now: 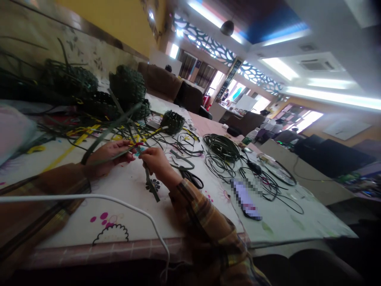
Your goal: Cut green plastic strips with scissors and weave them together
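Note:
Both hands meet above the white patterned tablecloth (110, 210). My left hand (110, 157) is closed on a dark green flat strip (114, 126), its fingers turned toward my right hand. Long ends of strip rise and curve away above the left wrist. My right hand (157, 163) pinches a green strip close to the left fingertips, where strips seem to cross. Below the right hand, a strip end (153, 188) hangs down. Small red and yellow bits show by the left fingertips, too blurred to name. A pair of black-handled scissors (192, 177) appears to lie beside my right wrist.
Dark green woven baskets (127, 85) stand at the back left, with a small woven basket (172, 122) nearer. Yellow strips (73, 147) and loose green strands spread around them. A coil of green strip (222, 147) lies to the right. A white cable (125, 204) crosses the foreground.

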Tool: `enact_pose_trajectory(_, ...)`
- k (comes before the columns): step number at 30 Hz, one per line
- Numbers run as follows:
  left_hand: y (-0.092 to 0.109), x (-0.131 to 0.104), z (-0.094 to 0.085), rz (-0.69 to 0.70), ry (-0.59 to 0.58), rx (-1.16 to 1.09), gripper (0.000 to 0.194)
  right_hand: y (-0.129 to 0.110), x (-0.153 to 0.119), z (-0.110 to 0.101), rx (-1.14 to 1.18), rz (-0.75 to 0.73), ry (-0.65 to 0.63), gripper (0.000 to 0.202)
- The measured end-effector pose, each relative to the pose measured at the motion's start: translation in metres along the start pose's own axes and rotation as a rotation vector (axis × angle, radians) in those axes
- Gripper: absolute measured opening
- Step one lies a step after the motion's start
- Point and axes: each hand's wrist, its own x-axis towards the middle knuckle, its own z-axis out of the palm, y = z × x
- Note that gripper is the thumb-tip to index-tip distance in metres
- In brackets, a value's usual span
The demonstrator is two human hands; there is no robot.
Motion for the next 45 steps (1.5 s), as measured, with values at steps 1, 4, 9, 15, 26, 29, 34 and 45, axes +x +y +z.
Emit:
enact_pose_trajectory(1,0.001,-0.001,0.001,-0.061,-0.02,-0.04,0.043,0.002,0.002,0.0,0.046,-0.008,0.009,0.011)
enact_pose_trajectory(4,0.0,-0.004,0.004,-0.105,-0.046,-0.004,0.047,0.007,0.005,0.0,0.078,-0.042,0.041,0.01)
enact_pose_trajectory(9,-0.01,-0.004,0.006,-0.048,0.045,0.042,0.054,0.008,0.005,0.003,0.019,-0.065,0.024,0.013)
enact_pose_trajectory(15,-0.011,-0.002,0.006,-0.112,0.19,-0.124,0.037,0.006,0.004,0.005,-0.029,-0.081,0.002,0.014)
enact_pose_trajectory(26,-0.009,-0.001,0.012,-0.149,0.213,-0.374,0.016,0.016,-0.001,0.024,0.025,-0.11,-0.07,0.014)
enact_pose_trajectory(29,-0.001,0.001,0.006,-0.126,0.307,-0.397,0.004,0.02,-0.004,0.031,-0.145,-0.3,-0.092,0.027)
enact_pose_trajectory(34,0.022,0.008,-0.011,-0.156,0.422,-0.451,0.017,0.023,-0.005,0.025,-0.956,-0.796,-0.108,0.021)
enact_pose_trajectory(45,0.014,0.002,-0.003,-0.336,0.145,-0.334,0.006,0.03,0.025,-0.006,0.209,-0.317,-0.131,0.038)
